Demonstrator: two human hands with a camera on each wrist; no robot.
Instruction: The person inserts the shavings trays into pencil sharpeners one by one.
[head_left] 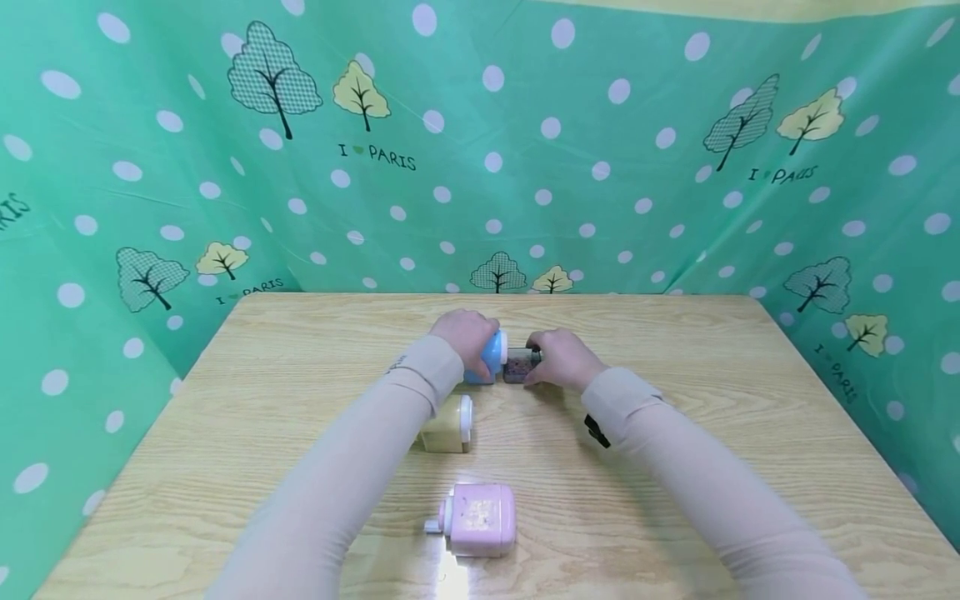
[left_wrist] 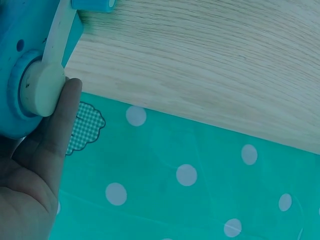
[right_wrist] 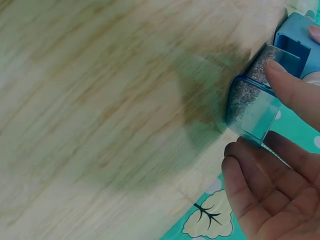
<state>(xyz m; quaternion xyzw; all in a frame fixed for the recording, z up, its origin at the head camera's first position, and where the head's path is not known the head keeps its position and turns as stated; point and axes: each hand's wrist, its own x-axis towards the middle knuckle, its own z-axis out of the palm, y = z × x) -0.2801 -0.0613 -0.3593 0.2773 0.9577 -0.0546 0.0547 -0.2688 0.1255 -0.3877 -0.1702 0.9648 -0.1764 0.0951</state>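
My left hand [head_left: 467, 337] grips a blue crank pencil sharpener [head_left: 481, 372] in the middle of the table. In the left wrist view its pale crank [left_wrist: 42, 87] shows, with a finger lying beside the round hub. My right hand [head_left: 564, 360] holds the sharpener's clear shavings drawer [right_wrist: 252, 107] between thumb and fingers. Dark pencil shavings [right_wrist: 245, 95] lie inside it. As the right wrist view shows, the drawer is pulled partway out, its inner end at the opening of the blue body [right_wrist: 295, 42].
Nearer me, a pale yellow sharpener [head_left: 444, 427] stands partly behind my left sleeve. A pink sharpener [head_left: 482, 521] with its crank to the left is closest to me. Green patterned cloth [head_left: 495, 192] hangs round the back and sides of the wooden table [head_left: 712, 358].
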